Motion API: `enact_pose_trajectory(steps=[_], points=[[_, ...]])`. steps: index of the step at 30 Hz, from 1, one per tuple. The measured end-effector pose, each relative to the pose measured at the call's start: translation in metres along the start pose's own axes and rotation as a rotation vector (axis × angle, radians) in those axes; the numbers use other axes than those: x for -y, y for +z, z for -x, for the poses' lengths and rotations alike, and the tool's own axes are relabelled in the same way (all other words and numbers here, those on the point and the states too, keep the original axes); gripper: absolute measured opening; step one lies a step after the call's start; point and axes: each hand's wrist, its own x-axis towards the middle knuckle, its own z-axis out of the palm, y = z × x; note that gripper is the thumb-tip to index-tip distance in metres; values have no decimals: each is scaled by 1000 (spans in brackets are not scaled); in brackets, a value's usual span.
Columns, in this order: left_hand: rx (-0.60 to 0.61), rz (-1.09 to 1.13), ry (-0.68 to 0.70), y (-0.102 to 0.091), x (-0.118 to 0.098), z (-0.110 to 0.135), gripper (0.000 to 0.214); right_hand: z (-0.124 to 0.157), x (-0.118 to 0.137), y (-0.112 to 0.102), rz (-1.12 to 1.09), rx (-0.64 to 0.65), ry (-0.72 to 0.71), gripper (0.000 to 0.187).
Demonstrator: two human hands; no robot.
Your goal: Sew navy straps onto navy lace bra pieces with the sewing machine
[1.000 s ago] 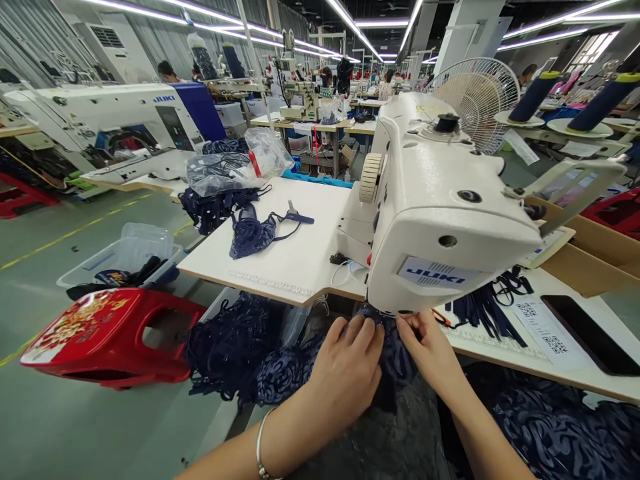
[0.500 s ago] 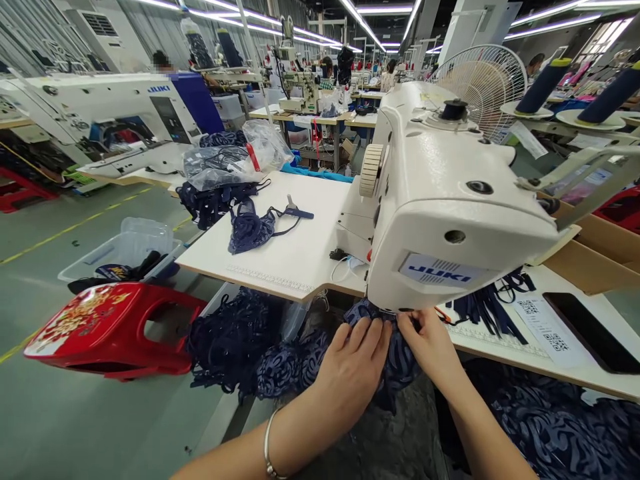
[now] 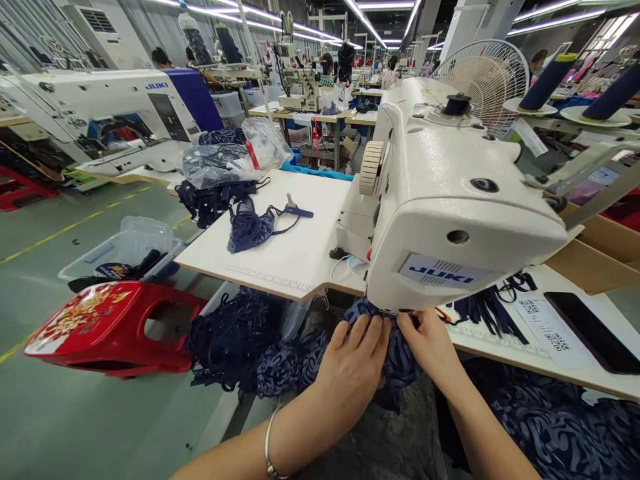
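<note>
A navy patterned bra lies beneath the head of a white sewing machine, whose needle area is hidden from me. My left hand, with a bangle at the wrist, presses its bent fingers together on the bra's fabric. To its right, my right hand pinches the edge of the same bra between thumb and fingers, close under the machine head. More navy patterned cups trail off to the left of my left hand. Another bra rests on the white table, its strap stretched out beside a small dark tool.
On the left stand a red plastic stool and a clear bin. A dark heap of bras hangs below the table edge. At right are navy straps, a phone, a printed paper and a cardboard box.
Both hands keep their hold on the bra in almost the same place. The view has shifted very slightly; nothing else has visibly moved.
</note>
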Motion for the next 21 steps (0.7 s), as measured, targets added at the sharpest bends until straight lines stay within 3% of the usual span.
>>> enact_pose_trajectory(steps=[21], points=[[-21, -8, -27, 4, -3, 3, 39, -3, -2, 3, -3, -21, -42, 23]])
